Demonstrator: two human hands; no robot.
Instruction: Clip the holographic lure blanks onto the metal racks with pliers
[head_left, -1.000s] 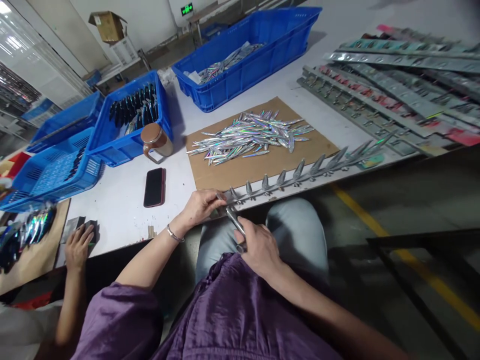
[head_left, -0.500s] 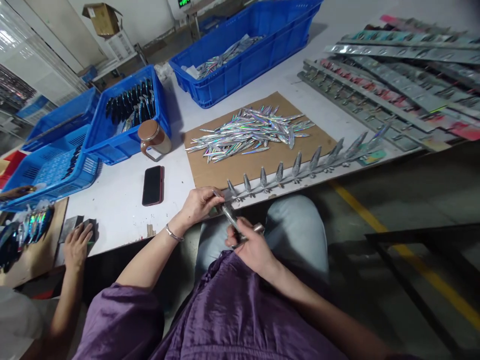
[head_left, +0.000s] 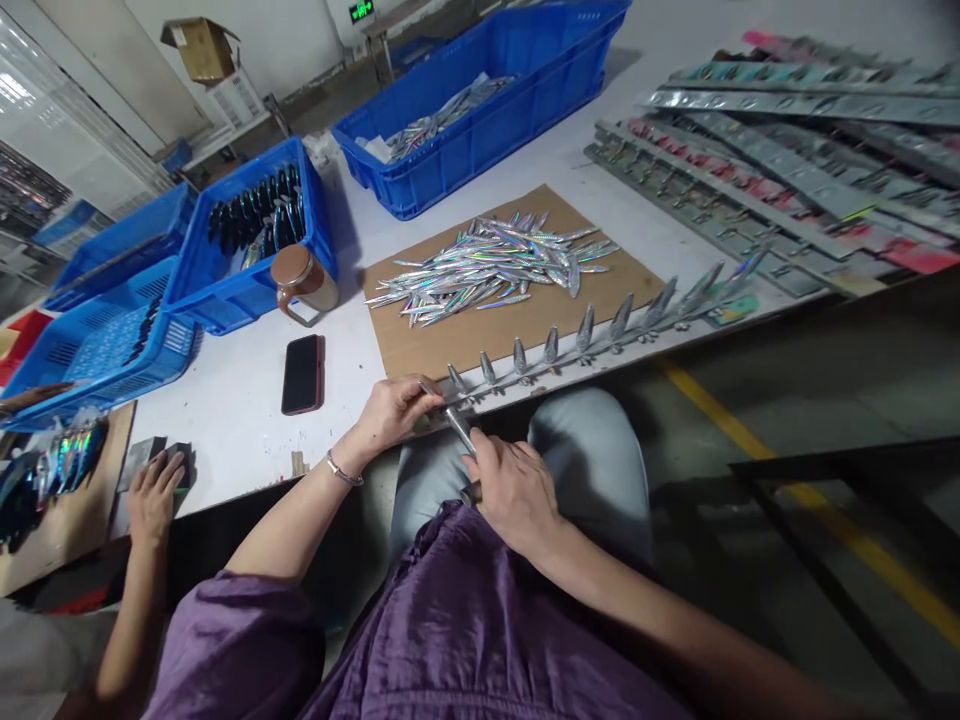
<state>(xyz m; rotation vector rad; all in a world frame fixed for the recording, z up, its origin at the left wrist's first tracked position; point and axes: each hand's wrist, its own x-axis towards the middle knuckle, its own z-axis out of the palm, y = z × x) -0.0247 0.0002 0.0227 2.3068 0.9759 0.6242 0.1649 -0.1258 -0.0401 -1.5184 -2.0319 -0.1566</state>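
My left hand point(head_left: 400, 408) is pinched at the near left end of a metal strip point(head_left: 502, 386). Between its fingertips is a small silver fish-shaped lure point(head_left: 429, 387), partly covered by the fingers. Wrapped around a shiny metal hand tool point(head_left: 460, 428), my right hand point(head_left: 517, 487) sits just below the table edge; its fingers hide most of the tool, so its exact kind is unclear. The tool's tip meets the strip's end beside my left fingertips. Several silver lures point(head_left: 585, 328) stand upright in a row along the strip. Behind it, a heap of shiny silver lures point(head_left: 487, 265) lies on brown cardboard point(head_left: 401, 345).
A phone point(head_left: 303, 374) and brown mug point(head_left: 304, 283) lie left of the cardboard. Blue crates point(head_left: 480, 130) stand behind. Metal strips point(head_left: 750, 170) are stacked at right. At far left, a co-worker's hand point(head_left: 155, 495) rests on grey blocks.
My right hand has turned over the tool, its back now facing up and its fingers closed farther round the handle. My left hand keeps its pinch at the strip's end.
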